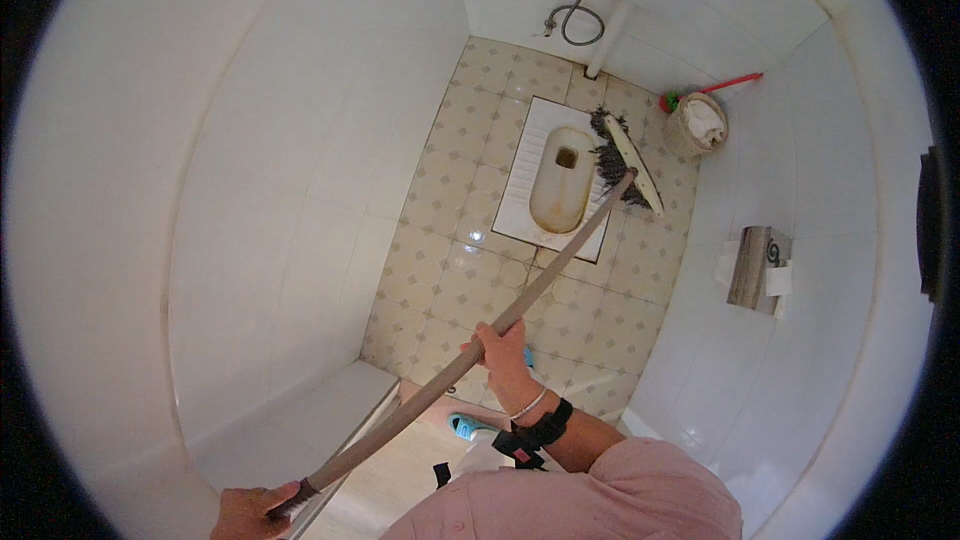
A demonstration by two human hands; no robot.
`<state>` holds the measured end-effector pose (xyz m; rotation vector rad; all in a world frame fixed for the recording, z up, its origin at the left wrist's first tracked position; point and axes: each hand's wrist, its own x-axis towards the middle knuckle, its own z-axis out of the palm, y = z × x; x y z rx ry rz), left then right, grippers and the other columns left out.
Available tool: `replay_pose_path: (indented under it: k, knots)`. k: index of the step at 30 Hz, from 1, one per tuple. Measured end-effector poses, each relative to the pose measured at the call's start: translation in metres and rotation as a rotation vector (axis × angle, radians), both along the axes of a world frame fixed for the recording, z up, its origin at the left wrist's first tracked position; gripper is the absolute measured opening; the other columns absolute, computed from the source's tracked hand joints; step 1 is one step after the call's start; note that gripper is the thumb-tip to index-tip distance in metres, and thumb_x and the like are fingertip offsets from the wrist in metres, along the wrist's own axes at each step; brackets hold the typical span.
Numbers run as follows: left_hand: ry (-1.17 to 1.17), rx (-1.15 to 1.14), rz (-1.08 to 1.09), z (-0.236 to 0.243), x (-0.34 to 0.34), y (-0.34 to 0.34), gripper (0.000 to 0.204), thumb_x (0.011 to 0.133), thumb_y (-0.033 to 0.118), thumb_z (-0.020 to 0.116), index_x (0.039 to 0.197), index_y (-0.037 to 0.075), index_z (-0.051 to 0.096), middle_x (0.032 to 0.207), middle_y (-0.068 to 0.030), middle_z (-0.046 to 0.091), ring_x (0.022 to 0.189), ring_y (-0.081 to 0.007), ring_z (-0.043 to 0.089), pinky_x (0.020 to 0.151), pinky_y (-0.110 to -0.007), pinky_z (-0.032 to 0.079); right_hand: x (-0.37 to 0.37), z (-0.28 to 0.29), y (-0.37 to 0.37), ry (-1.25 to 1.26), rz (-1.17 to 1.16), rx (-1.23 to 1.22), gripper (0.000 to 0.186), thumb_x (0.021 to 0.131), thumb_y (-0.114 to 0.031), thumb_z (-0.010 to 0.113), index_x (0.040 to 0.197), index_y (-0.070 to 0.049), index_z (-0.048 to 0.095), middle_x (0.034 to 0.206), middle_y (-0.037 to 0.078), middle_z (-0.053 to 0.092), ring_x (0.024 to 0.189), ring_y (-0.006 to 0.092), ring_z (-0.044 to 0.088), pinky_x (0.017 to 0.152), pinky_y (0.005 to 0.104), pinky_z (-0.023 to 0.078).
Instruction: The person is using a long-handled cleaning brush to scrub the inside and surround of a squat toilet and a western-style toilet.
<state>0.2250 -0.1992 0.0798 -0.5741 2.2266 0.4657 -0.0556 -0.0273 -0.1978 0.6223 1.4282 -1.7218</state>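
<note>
I hold a long brown pole [555, 270] with a broad mop head [630, 160], which has a pale bar and dark, shaggy fibres. My left hand [250, 510] grips the pole's near end at the lower left. My right hand [500, 350] is wrapped round its middle, with a bracelet and black strap at the wrist. The mop head lies on the floor along the right side of a white squat toilet [560, 180], whose basin is stained yellowish-brown.
Tiled walls [280, 180] close in on both sides. A bin [695, 140] with a red-handled brush [740, 78] sits in the back right corner. A hose [585, 40] hangs on the back wall, a paper holder [750, 265] on the right. My blue slipper [466, 426] is by a ledge [365, 380].
</note>
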Motion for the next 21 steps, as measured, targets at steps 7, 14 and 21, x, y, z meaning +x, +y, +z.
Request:
replay_pose_path:
  k: [7,14,21]
  knots:
    - [0.115,-0.181,-0.168,-0.064,-0.109,0.015,0.044,0.073,0.020,0.061,0.114,0.030,0.052,0.056,-0.0027,0.049,0.048,-0.0203,0.053,0.042,-0.035,0.039,-0.055,-0.109,0.016,0.086,-0.228,0.047,0.026,0.078,-0.006,0.050,0.095,-0.001,0.032,0.072,0.012,0.047,0.055,0.0224,0.052,0.046,0.0346,0.049]
    - [0.080,-0.123,-0.137,-0.097,-0.159,0.052,0.046,0.079,0.019,0.056,0.122,0.026,0.046,0.059,-0.0055,0.050,0.046,-0.0226,0.052,0.040,-0.036,0.040,-0.125,-0.185,0.020,0.131,-0.063,0.204,0.016,0.076,-0.005,0.051,0.082,0.003,0.039,0.064,0.013,0.047,0.054,0.0251,0.052,0.043,0.0399,0.044]
    - [0.051,-0.094,-0.044,-0.120,-0.176,0.100,0.055,0.077,0.022,0.056,0.129,0.024,0.037,0.067,-0.0091,0.056,0.053,-0.0268,0.057,0.044,-0.040,0.043,-0.202,-0.265,0.034,0.500,0.088,0.427,0.012,0.075,-0.011,0.055,0.075,0.000,0.050,0.065,0.011,0.053,0.057,0.0256,0.056,0.052,0.0356,0.046]
